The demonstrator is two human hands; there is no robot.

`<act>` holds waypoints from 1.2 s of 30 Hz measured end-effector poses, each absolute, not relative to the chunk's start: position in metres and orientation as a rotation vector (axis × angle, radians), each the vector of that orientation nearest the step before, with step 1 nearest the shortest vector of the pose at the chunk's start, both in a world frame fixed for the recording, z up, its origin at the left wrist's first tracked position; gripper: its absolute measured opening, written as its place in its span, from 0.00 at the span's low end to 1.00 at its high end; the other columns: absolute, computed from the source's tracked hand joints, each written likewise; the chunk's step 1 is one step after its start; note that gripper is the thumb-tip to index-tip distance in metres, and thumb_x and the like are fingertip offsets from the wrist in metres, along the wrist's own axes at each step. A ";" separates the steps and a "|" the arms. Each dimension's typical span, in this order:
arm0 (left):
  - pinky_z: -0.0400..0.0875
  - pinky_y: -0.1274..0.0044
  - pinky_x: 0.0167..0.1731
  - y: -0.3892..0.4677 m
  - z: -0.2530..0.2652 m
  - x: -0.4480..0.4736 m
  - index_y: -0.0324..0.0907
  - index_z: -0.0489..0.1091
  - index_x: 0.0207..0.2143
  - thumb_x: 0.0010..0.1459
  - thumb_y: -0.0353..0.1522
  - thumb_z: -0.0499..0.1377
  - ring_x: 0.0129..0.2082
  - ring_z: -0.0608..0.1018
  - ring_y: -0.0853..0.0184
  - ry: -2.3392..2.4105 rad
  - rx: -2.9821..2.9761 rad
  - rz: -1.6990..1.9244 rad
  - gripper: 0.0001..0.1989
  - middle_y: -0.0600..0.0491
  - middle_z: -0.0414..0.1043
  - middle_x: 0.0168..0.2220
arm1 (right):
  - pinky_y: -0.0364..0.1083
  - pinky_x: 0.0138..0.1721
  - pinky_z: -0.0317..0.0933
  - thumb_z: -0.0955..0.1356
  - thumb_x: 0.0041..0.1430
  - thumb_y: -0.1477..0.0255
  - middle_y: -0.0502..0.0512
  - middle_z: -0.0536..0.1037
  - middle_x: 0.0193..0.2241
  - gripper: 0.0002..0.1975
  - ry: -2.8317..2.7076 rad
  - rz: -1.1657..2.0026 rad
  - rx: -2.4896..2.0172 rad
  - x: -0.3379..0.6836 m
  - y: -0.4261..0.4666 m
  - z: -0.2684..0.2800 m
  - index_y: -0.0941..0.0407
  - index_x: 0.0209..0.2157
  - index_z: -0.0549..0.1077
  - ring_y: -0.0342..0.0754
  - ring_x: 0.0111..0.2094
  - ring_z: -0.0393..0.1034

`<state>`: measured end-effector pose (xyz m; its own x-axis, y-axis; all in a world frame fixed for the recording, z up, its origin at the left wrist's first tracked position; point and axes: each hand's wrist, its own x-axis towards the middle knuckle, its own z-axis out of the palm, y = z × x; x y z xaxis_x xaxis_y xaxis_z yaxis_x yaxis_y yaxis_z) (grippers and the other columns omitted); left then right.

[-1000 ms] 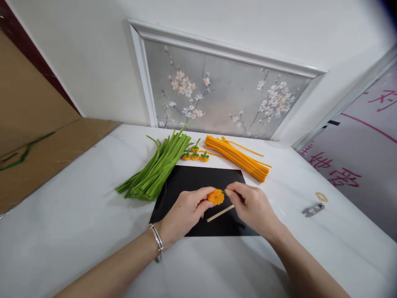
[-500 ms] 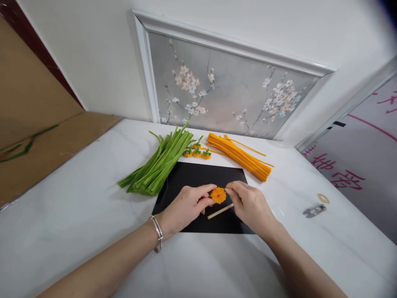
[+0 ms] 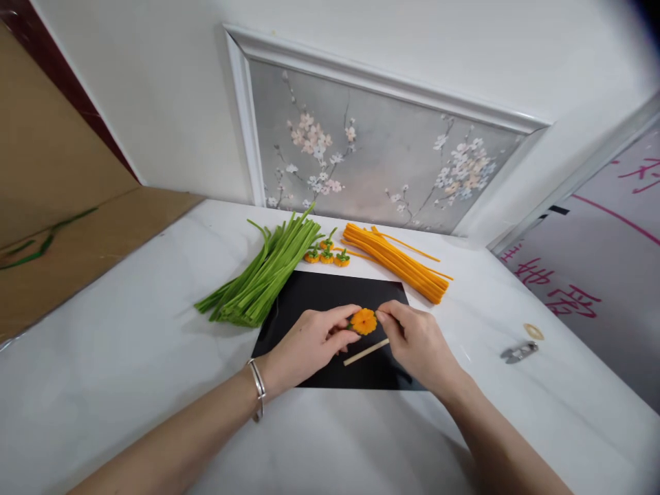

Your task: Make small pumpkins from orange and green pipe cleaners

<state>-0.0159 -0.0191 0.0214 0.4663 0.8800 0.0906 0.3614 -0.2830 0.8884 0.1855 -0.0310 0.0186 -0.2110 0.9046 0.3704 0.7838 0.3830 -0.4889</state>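
Note:
Above a black mat, my left hand pinches a small orange pipe-cleaner flower at its left edge between thumb and fingers. A bit of green shows behind the flower there. My right hand is closed, with thumb and forefinger pinched at the flower's right edge. Below the flower, a pale thin stick runs under my right hand; whether that hand touches it I cannot tell.
Green pipe cleaners lie bundled at the mat's left, orange pipe cleaners behind it to the right. Between them sit several finished orange-and-green pieces. Small metal snips and a beige loop lie far right. Cardboard stands left.
The flower has turned slightly and its petals face me more squarely. My right fingertips have shifted a little to the right. The view has moved slightly; the rest lies as before.

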 end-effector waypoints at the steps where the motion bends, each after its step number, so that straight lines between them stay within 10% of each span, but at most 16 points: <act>1: 0.68 0.81 0.27 -0.018 0.022 -0.017 0.46 0.72 0.50 0.59 0.35 0.56 0.28 0.74 0.70 0.999 1.775 0.732 0.17 0.56 0.74 0.28 | 0.42 0.28 0.58 0.60 0.64 0.71 0.50 0.75 0.26 0.10 -2.035 0.264 -1.431 0.186 -0.031 0.019 0.54 0.32 0.71 0.45 0.26 0.69; 5: 0.67 0.83 0.23 -0.015 0.022 -0.020 0.44 0.67 0.54 0.62 0.40 0.54 0.39 0.79 0.64 0.799 1.294 0.591 0.20 0.48 0.75 0.39 | 0.42 0.29 0.60 0.60 0.64 0.72 0.50 0.76 0.28 0.10 -2.037 0.284 -1.349 0.184 -0.032 0.020 0.54 0.33 0.71 0.45 0.27 0.70; 11: 0.65 0.86 0.21 -0.014 0.016 -0.019 0.43 0.73 0.47 0.53 0.35 0.65 0.25 0.76 0.76 0.684 0.925 0.675 0.17 0.53 0.74 0.35 | 0.41 0.26 0.59 0.59 0.64 0.72 0.49 0.74 0.23 0.10 -1.963 0.291 -1.319 0.173 -0.039 0.023 0.54 0.33 0.70 0.43 0.23 0.69; 18: 0.70 0.88 0.27 -0.011 0.015 -0.020 0.42 0.74 0.43 0.52 0.30 0.66 0.26 0.74 0.78 0.730 0.836 0.882 0.15 0.53 0.74 0.36 | 0.43 0.38 0.66 0.62 0.65 0.71 0.53 0.77 0.39 0.17 -2.133 0.415 -1.153 0.177 -0.038 0.027 0.53 0.55 0.66 0.45 0.36 0.73; 36: 0.72 0.78 0.34 -0.017 0.016 -0.016 0.42 0.71 0.44 0.49 0.29 0.67 0.33 0.76 0.70 0.772 1.269 0.918 0.18 0.55 0.75 0.35 | 0.40 0.31 0.65 0.66 0.60 0.73 0.47 0.80 0.33 0.11 -2.021 0.548 -1.183 0.175 -0.036 0.021 0.51 0.44 0.74 0.43 0.28 0.73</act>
